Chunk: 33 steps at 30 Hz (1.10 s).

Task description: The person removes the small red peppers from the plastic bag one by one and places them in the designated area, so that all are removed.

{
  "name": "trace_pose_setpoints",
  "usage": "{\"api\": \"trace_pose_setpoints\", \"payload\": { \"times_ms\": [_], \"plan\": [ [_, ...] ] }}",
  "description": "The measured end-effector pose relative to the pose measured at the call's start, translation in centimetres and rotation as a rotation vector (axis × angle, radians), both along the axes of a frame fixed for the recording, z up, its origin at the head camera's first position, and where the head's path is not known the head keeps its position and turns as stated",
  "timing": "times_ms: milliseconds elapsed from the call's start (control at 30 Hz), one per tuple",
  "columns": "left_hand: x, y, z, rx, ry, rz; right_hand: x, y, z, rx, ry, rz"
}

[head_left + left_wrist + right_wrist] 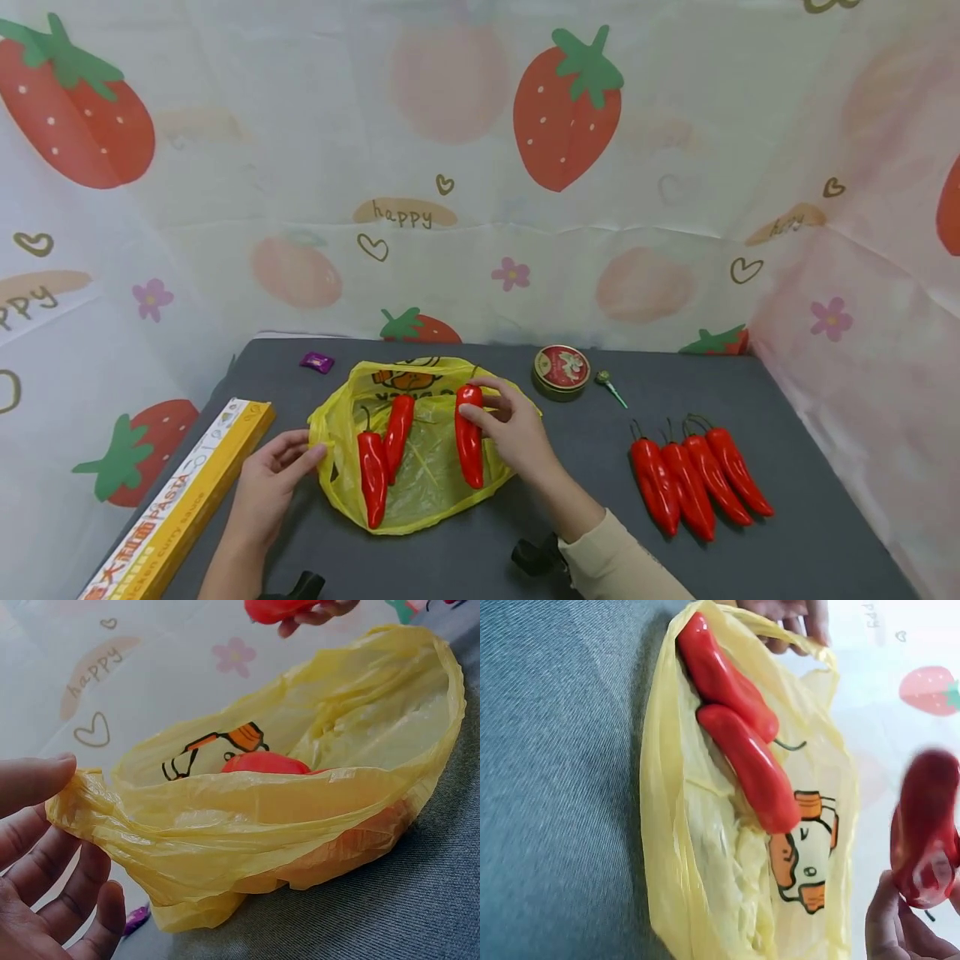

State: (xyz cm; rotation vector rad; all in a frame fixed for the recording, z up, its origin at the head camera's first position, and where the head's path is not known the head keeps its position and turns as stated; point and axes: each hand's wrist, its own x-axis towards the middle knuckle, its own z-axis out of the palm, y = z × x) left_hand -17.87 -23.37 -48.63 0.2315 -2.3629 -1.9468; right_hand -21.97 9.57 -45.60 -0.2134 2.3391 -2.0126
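A yellow plastic bag [427, 512] lies spread with its mouth facing up in the head view. My left hand [266, 483] pinches the bag's left rim between thumb and fingers, plain in the left wrist view, where the hand [52, 862] grips a gathered corner. Two red chili peppers [372, 479] lie inside the bag, side by side on its left half. Over the right half of the bag, my right hand [513, 425] holds another red pepper [469, 442] near its stem end, tip pointing down. The right wrist view shows this pepper [926, 825] raised beside the bag.
Several red peppers [697, 483] lie in a row on the grey table at right. Behind the bag stand a round red-and-gold tin [561, 371] and a lollipop [611, 387]. A purple wrapped candy [317, 362] is at the back left, a long pasta box [180, 500] along the left edge.
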Motion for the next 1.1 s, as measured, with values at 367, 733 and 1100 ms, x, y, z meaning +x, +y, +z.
{"api": "trace_pose_setpoints", "payload": {
  "times_ms": [367,733,1100],
  "plan": [
    [-0.1,-0.1,0.1,-0.002,-0.011,0.001,0.8,3.7,0.4,0.023,0.062,-0.13],
    [-0.2,-0.5,-0.2,-0.001,-0.038,0.018,1.7,8.4,0.1,0.169,0.088,-0.061],
    [-0.4,-0.4,-0.2,0.01,-0.044,0.005,2.7,13.1,0.0,0.311,0.05,-0.081]
  ]
}}
